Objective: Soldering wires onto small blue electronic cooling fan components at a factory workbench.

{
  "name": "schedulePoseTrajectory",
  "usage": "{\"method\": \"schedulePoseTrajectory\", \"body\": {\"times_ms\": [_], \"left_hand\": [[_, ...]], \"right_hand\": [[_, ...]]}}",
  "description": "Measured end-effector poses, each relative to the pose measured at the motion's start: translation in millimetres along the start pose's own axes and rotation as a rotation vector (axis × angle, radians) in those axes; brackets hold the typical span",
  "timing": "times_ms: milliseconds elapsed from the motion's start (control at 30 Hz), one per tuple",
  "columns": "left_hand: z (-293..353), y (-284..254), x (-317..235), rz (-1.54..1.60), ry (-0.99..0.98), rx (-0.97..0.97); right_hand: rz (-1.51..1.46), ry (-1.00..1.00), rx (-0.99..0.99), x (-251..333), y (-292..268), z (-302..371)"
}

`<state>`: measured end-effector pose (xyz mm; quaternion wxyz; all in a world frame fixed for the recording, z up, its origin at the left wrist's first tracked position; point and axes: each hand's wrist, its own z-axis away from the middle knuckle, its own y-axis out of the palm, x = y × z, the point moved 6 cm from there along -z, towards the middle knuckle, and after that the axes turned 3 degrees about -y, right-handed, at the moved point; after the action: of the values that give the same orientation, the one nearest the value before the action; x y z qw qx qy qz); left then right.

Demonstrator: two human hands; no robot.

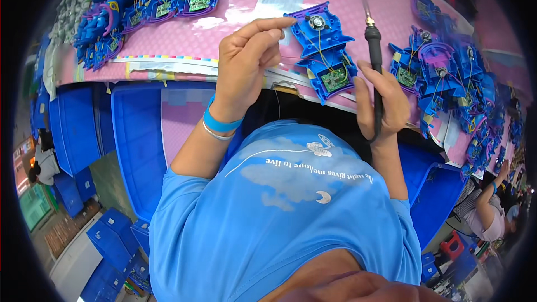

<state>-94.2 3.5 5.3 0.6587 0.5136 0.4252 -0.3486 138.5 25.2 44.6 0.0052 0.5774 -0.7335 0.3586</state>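
In my right hand (386, 100) is a soldering iron (373, 39) with a dark handle, its metal tip pointing up and away from the table edge. My left hand (249, 59) has its fingers bent and the index finger reaching to the upper left edge of an opened blue plastic housing (310, 36). Whether something thin sits between these fingers cannot be made out. The housing's far half carries a round speaker (317, 22); thin wires run from it to a green circuit board (335, 80) in the near half. The iron's tip is apart from the housing.
More opened blue and purple housings (196, 3) with boards lie at the far left, and a heap of similar housings (442, 70) is at the right. Pink patterned covering (240, 0) spans the table. Blue bins (131, 151) stand below its edge. Other people (486, 212) are at the sides.
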Motion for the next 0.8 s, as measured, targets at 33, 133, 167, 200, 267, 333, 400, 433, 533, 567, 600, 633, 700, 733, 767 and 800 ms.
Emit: {"method": "schedulePoseTrajectory", "body": {"times_ms": [33,133,167,200,267,333,400,433,533,567,600,633,700,733,767,800], "left_hand": [[-3.6,0.1,-1.2,0.103,0.056,0.047],[-8.9,-1.1,-0.7,-0.182,0.206,-0.028],[-7.6,-0.4,-3.2,-0.366,0.281,-0.070],[-8.8,2.4,-5.1,-0.448,0.344,-0.064],[-8.3,4.7,-5.3,-0.542,0.393,-0.100],[-8.1,7.1,-5.1,-0.636,0.425,-0.135],[-5.8,11.0,-8.3,-0.751,0.523,-0.156],[-5.1,11.0,-8.7,-0.746,0.539,-0.161],[-3.0,12.1,-9.7,-0.810,0.576,-0.168],[-2.0,12.8,-10.7,-0.830,0.598,-0.166],[-1.7,13.4,-11.1,-0.854,0.609,-0.163],[-1.2,13.3,-12.0,-0.850,0.621,-0.165],[-1.1,14.7,-12.7,-0.885,0.633,-0.152],[-0.5,14.8,-13.7,-0.880,0.646,-0.156],[-0.5,15.0,-13.8,-0.876,0.643,-0.150],[-1.0,15.2,-13.2,-0.873,0.628,-0.139]], "right_hand": [[-0.002,-0.016,-0.001,4.3,-5.4,0.5],[-0.127,0.042,0.000,8.4,-14.8,0.9],[-0.134,0.023,0.000,11.9,-16.3,0.8],[-0.184,0.033,0.006,14.2,-17.9,0.9],[-0.230,0.061,-0.033,16.3,-20.9,0.5],[-0.251,0.046,-0.005,20.0,-21.8,-0.9],[-0.269,0.039,0.014,21.5,-22.0,-2.5],[-0.277,0.025,0.034,22.6,-21.1,-3.3],[-0.274,0.024,0.060,25.3,-17.4,-4.2],[-0.260,0.046,0.065,25.1,-15.6,-4.2],[-0.264,0.036,0.067,26.4,-14.5,-4.8],[-0.260,0.047,0.076,26.2,-12.8,-5.2],[-0.255,0.059,0.086,25.6,-10.2,-6.4],[-0.259,0.054,0.091,25.4,-9.1,-7.1],[-0.258,0.061,0.094,24.3,-8.3,-7.8],[-0.263,0.049,0.097,24.8,-8.0,-8.3]]}}
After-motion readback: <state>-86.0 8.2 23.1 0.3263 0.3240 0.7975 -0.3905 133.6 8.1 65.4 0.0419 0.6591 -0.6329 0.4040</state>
